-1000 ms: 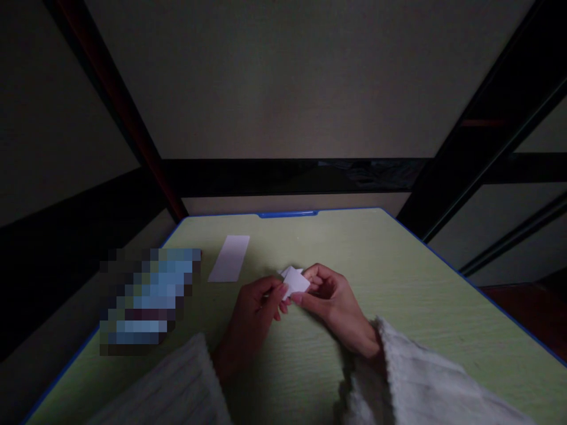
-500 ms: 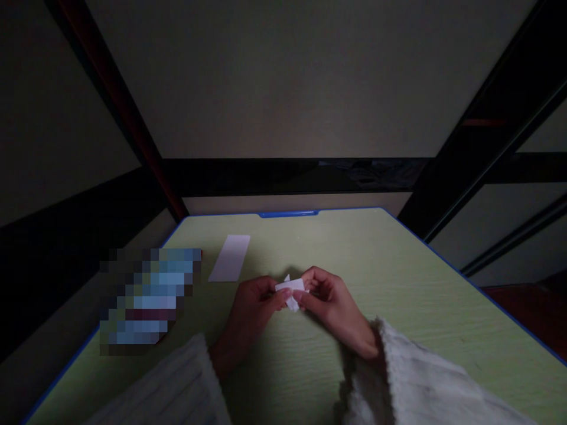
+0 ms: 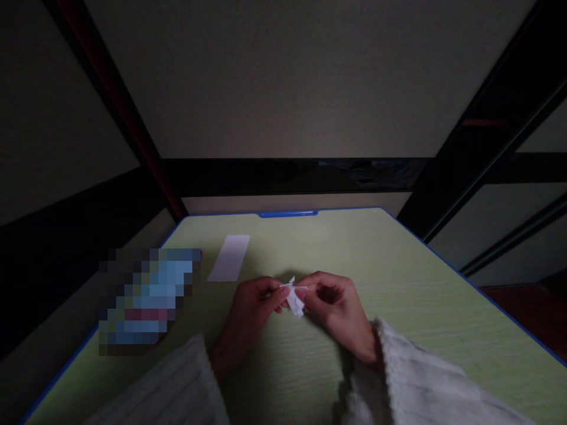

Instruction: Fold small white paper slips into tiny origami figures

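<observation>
Folded white paper [image 3: 295,303] has tipped from face-up to nearly edge-on, its creased flap pointing near.
Left hand [image 3: 251,308] and right hand [image 3: 335,302] each hold the paper in a narrow thumb-and-finger pinch, over the middle of the surface [image 3: 398,283]; whether it touches below cannot be told. Good handling, in judgement, calls for light, even pressure with thumbs close to the crease, lest layers slip or tear. A flat white sheet [image 3: 229,258] lies apart, far and left.
</observation>
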The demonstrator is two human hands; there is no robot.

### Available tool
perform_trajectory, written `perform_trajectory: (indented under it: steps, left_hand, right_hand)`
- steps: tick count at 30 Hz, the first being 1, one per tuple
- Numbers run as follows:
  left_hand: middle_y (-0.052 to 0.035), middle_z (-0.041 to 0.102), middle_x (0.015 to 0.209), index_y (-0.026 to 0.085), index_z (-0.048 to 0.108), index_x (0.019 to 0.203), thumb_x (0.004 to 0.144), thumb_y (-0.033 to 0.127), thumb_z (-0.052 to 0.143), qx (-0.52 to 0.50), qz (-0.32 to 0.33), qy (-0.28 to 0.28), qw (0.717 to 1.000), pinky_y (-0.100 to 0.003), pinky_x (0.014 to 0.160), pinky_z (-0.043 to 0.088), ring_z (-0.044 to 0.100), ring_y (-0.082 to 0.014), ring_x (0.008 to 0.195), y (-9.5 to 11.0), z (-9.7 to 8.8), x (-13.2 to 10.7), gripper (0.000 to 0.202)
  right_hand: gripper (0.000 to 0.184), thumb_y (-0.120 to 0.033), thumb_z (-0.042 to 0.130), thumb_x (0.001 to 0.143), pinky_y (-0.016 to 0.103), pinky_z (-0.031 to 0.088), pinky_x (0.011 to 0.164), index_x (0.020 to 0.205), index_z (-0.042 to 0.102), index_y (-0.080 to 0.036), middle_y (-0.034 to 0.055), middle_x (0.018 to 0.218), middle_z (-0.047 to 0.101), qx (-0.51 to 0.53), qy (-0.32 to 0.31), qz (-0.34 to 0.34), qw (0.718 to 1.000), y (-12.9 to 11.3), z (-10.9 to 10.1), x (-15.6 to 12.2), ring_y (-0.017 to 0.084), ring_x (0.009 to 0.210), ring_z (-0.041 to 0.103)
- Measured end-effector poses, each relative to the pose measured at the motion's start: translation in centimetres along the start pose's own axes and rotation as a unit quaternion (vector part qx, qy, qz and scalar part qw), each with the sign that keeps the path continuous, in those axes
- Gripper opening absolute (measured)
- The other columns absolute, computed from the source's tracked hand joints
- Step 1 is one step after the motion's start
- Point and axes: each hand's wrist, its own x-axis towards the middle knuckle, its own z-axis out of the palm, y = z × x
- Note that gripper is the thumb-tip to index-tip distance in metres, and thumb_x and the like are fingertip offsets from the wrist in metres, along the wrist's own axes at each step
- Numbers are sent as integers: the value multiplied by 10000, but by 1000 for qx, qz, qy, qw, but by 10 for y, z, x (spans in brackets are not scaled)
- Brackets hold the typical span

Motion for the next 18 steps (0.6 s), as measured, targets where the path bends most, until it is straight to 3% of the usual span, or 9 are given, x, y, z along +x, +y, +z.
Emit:
perform_trajectory:
  steps: [5,11,18]
  left_hand:
    - [28,528,480,130,566,529,662,234,546,-5,2,-8,1000,-201,521,368,465,-86,491,-2,-2,0,170]
    - [18,552,487,133,583,557,669,220,514,-17,-2,3,1000,-211,526,383,488,-101,500,-1,-3,0,157]
    - [12,552,470,125,565,536,649,229,507,-50,-19,16,998,-214,517,384,488,-105,492,3,0,-1,164]
  right_hand:
    - [85,-183,599,635,202,388,453,621,673,-143,4,494,592,2,13,-13,1000,-1,0,1,82,454,484]
    - [81,-179,612,614,200,358,417,630,687,-156,6,499,569,-12,40,9,999,0,-1,1,72,435,446]
    - [102,-176,589,648,204,327,421,658,690,-169,11,532,547,-52,24,-38,998,4,-2,0,78,470,435]
